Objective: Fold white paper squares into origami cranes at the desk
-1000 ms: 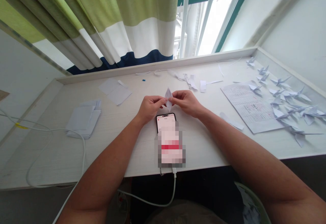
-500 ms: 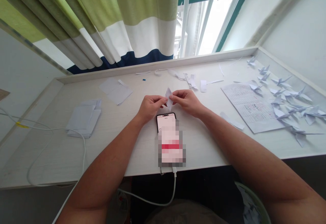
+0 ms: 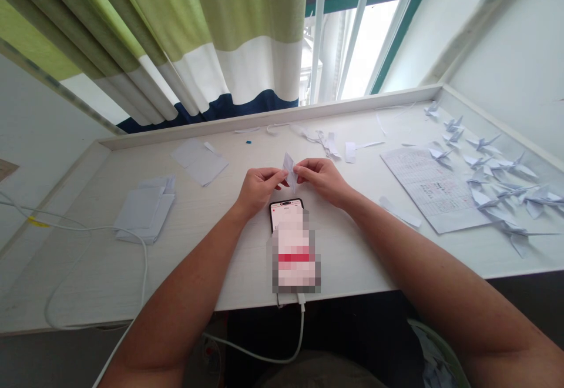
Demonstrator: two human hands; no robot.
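A: Start with the folded paper [image 3: 289, 166]. Position?
B: Held up at the center of the scene, just past the far end of the phone [image 3: 293, 250]. Slim white diamond, one point far, one near.
A: Change against half a second ago?
B: Small. Far point leans further left; the right fingertips now sit more toward the right edge. Phone, stack and sheet keep their places on the table [image 3: 352, 247]. I judge it a fine adjustment of the paper between the fingertips, not a release.
A: Hands?
B: Left hand [image 3: 259, 189]: thumb and forefinger pinch the left side, the other fingers curled beneath. Right hand [image 3: 325, 180]: thumb and forefinger pinch the right edge, knuckles up. Layers between them too small to resolve.
A: Arms?
B: Both come in from the near side, converging over the table, one each side of the phone.
A: Surroundings?
B: Far: paper scraps [image 3: 331, 146]. Left: paper stack [image 3: 140, 207]. Right: written sheet [image 3: 429, 191], with folded paper cranes [image 3: 483, 143] on and beyond it.
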